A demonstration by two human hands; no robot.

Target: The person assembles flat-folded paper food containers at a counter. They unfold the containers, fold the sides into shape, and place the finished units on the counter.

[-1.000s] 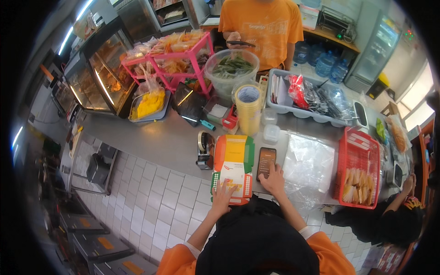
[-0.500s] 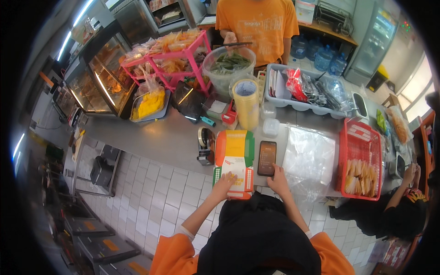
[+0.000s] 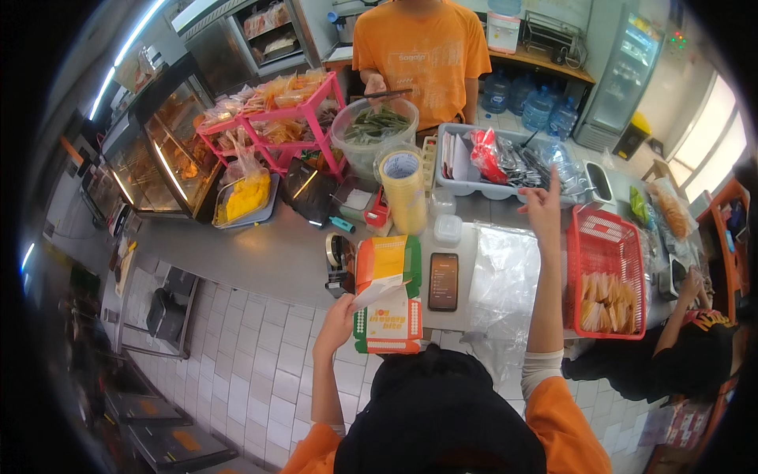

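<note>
On the near counter lies a cardboard food box [image 3: 391,312], opened flat, in orange, yellow, green and white. My left hand [image 3: 337,322] is closed at its left edge, pinching a pale flat strip [image 3: 379,293] that slants over it; whether this is paper or a box flap I cannot tell. A phone [image 3: 444,282] with a lit screen lies right of the box. My right hand [image 3: 543,212] is raised with its index finger stretched out and nothing in it. It reaches over the counter near a pale blue tray [image 3: 478,188] of black packets [image 3: 525,167] and a red packet [image 3: 486,154].
Clear plastic bags [image 3: 505,272] lie right of the phone, beside a red basket [image 3: 575,304] of paper packets. Behind the box stand tape rolls [image 3: 404,197] and a tub [image 3: 339,142] of green vegetables. Across the counter stands a person in orange [image 3: 422,59]; another's arm [image 3: 683,300] shows at right.
My right hand has left the phone and moved up and right toward the tray. My left hand has moved from the box's front to its left edge, lifting the pale strip.
</note>
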